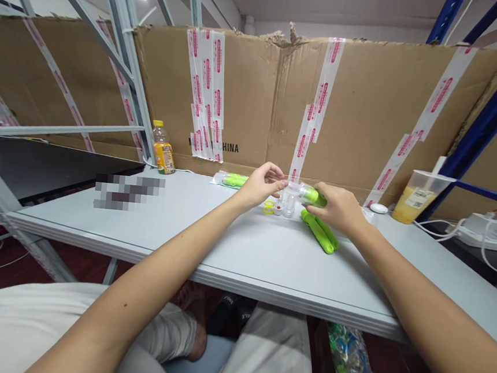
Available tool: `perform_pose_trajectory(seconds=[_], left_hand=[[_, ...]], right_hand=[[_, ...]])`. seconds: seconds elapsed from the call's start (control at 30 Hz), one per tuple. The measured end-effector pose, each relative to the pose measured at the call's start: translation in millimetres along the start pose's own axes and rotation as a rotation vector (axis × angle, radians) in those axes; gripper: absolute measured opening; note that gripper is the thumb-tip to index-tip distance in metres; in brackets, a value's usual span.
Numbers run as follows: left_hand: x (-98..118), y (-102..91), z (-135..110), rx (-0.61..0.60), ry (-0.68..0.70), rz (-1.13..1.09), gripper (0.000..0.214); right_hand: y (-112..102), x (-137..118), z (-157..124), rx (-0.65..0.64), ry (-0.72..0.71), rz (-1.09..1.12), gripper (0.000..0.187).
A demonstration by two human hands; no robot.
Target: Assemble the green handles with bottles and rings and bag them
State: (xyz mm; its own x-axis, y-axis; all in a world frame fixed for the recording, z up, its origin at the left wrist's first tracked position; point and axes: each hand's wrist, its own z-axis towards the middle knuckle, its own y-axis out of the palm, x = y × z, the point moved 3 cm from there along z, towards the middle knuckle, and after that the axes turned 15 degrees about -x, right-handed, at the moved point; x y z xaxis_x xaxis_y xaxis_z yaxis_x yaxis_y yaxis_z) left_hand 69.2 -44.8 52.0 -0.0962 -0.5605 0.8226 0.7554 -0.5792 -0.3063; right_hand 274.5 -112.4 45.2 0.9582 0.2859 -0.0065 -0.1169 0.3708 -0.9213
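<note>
My right hand (338, 206) is closed around a bright green tube-shaped item in a clear plastic bag (306, 193), held just above the table. My left hand (263, 186) has its thumb and fingers drawn together at the bag's left end; the exact grip on the film is hard to see. Below the hands stand small clear plastic parts (289, 206). Yellow-green rings (269, 207) lie to their left. Two long green plastic pieces (320, 232) lie side by side under my right hand. Another green item in clear wrap (234, 179) lies behind my left hand.
A cardboard wall (247, 105) closes off the back of the grey table (161, 231). An orange drink bottle (163, 150) stands at the back left. On the right are a plastic drink cup (419, 198), a white round object (378, 208) and a power strip (494, 231) with cables.
</note>
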Motion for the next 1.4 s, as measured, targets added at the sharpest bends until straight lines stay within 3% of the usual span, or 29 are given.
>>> perform_pose_trajectory(seconds=[0.2,0.43,0.67,1.13,1.3,1.4], left_hand=[[-1.7,13.9,-6.3,-0.153,-0.159,-0.182,0.059],[4.3,21.9,-8.9,-0.364,-0.179,-0.197,0.038],[4.5,18.5,-7.3,-0.244,-0.253,-0.224,0.021],[6.3,16.7,-8.4,-0.267,-0.209,-0.309,0.028],[12.2,14.1,-6.2,-0.233,-0.172,-0.4,0.033],[20.1,7.9,-4.8,-0.196,-0.087,-0.493,0.037]], right_hand=[[1.4,-12.6,-1.3,-0.015,-0.054,0.004,0.027],[1.7,-19.7,-0.9,-0.014,-0.069,0.015,0.027],[0.7,-20.5,-0.5,-0.026,-0.048,-0.034,0.026],[-2.9,-33.9,-5.4,-0.007,-0.039,-0.115,0.025],[-18.7,-42.9,-7.3,0.037,0.024,-0.067,0.02],[-39.0,-46.3,-4.5,0.093,0.178,0.085,0.027]])
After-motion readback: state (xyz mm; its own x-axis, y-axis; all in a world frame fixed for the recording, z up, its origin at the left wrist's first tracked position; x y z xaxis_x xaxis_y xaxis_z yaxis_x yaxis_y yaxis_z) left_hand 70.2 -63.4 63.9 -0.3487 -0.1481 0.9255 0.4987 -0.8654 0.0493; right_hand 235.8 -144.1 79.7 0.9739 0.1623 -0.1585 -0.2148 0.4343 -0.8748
